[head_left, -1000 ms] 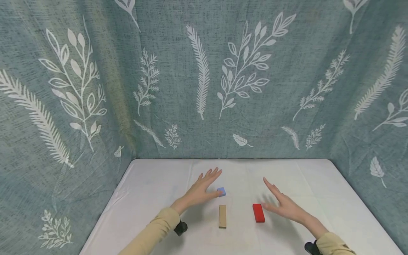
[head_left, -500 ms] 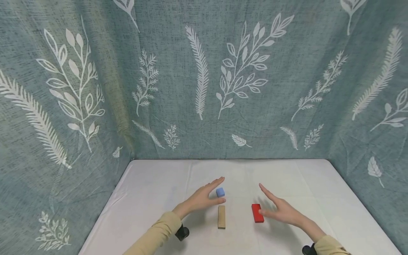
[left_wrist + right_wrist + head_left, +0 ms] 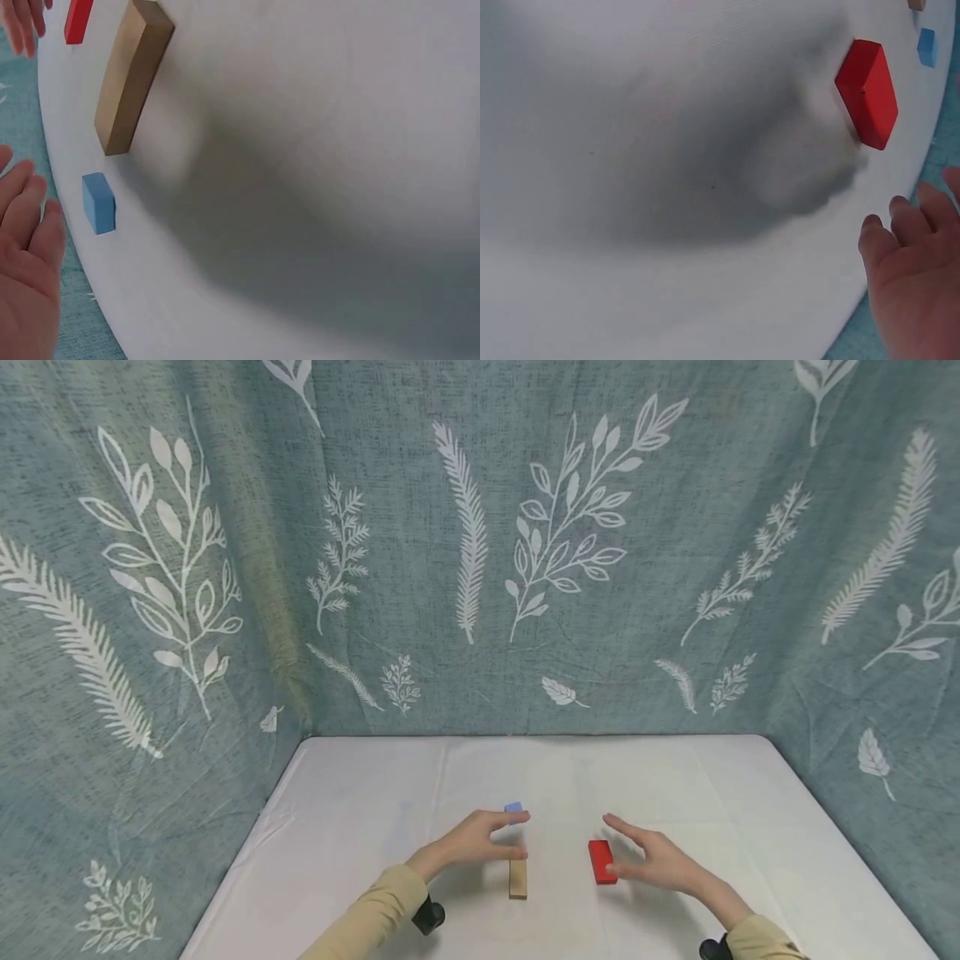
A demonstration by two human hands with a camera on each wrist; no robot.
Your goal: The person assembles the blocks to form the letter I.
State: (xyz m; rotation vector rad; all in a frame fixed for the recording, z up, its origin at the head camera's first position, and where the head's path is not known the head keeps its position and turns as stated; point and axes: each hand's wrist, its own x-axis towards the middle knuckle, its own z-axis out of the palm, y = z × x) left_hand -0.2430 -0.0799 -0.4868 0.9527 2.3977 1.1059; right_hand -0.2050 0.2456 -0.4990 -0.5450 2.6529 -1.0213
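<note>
My left hand point(image 3: 476, 839) hovers over the table with its thumb and fingers spread apart, holding nothing. Below its thumb lies a plain wooden block point(image 3: 518, 881), whose far end the thumb covers in the head view. Behind the fingers, a small blue block point(image 3: 513, 807) shows only in part; the left wrist view has the whole blue block point(image 3: 99, 203), apart from the hand. To the right, a red block point(image 3: 602, 862) lies flat. My right hand point(image 3: 660, 860) hangs beside it, thumb and fingers parted, with the thumb overlapping the red block's edge in the head view.
A white cloth covers the table point(image 3: 375, 785). Blue-green curtains point(image 3: 420, 568) with white leaf prints enclose its back and both sides. A black wrist camera point(image 3: 429, 916) sits under the left sleeve, another point(image 3: 715, 948) at the right one.
Both hands have come lower and nearer in the head view, the left thumb now over the wooden block. The left fingers have drawn closer together. The blocks lie as before.
</note>
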